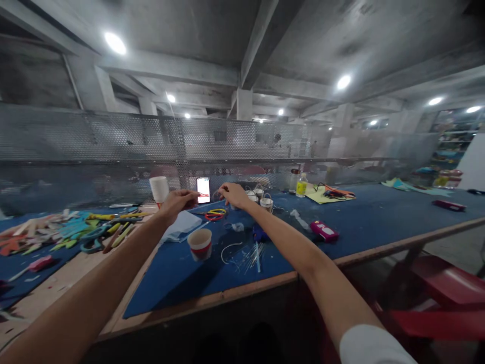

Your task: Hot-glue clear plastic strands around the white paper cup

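Both my arms reach far out over a blue-topped workbench [379, 222]. My left hand [178, 200] is closed in a pinch, and my right hand [232, 194] is also pinched, the two held a little apart in front of a lit phone [203, 190] propped upright. What the fingers hold is too thin to make out; it may be a strand stretched between them. Below the hands lie red and yellow loops [214, 214]. A small paper cup [200, 243] stands nearer to me, beside loose thin wires [246, 255].
A tall white cup [159, 189] stands left of the phone. Colourful cut shapes and scissors [91, 232] cover the left side. Small pots [261, 197], bottles [301, 185], a pink object [324, 231] and yellow paper [326, 194] lie to the right. A mesh screen [113, 136] backs the bench. A red stool [443, 298] stands lower right.
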`<state>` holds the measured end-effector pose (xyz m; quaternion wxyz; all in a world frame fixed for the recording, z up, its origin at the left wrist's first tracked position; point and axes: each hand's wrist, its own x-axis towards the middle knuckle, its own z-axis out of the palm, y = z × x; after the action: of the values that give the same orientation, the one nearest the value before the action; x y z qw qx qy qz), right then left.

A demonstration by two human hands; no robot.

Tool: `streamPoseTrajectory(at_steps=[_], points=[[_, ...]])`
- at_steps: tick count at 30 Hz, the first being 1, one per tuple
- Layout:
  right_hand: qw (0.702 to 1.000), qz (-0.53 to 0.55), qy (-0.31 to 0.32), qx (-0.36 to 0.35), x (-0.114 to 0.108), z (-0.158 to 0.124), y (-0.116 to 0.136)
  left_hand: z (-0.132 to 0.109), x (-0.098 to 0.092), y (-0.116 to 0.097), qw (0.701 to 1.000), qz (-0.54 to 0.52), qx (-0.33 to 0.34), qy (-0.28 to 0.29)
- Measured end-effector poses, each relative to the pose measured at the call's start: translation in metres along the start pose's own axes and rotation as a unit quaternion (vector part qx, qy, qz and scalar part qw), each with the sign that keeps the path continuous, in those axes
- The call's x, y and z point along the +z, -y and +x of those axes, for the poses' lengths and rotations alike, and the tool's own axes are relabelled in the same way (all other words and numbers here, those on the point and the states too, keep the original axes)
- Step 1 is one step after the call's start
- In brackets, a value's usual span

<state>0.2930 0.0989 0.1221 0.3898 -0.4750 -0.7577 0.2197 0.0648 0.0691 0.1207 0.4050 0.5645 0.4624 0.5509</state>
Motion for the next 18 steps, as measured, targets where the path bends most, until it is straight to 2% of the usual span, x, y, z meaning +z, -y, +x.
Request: streamPoseTrajectory(at_steps=[4,7,10,13,16,18], points=[[0.997,-0.049,-0.040,0.033,-0.026,-0.006,-0.017,-0.003,-0.018,-0.006,0.995,-0.033,0.032,-0.087],[0.996,-0.073,-0.037,0.045,-0.040,-0.015,-0.025,-0.004,-0.022,-0.010,0.994,-0.029,0.040,-0.102],[0.996,-0.070,-0.043,0.029,-0.038,-0.025,-0.018,-0.006,-0.011,-0.013,0.998,-0.001,0.042,-0.050],[1.000,-0.024,-0.005,0.008,-0.019,-0.030,0.002,-0.010,0.011,-0.018,0.998,0.030,0.052,0.036],[0.987,0.137,0.088,0.002,0.000,-0.032,0.019,-0.015,0.028,-0.023,0.993,0.041,0.074,0.087],[0.975,0.203,0.087,0.004,0.007,-0.035,0.022,-0.021,0.033,-0.024,0.991,0.045,0.084,0.098]])
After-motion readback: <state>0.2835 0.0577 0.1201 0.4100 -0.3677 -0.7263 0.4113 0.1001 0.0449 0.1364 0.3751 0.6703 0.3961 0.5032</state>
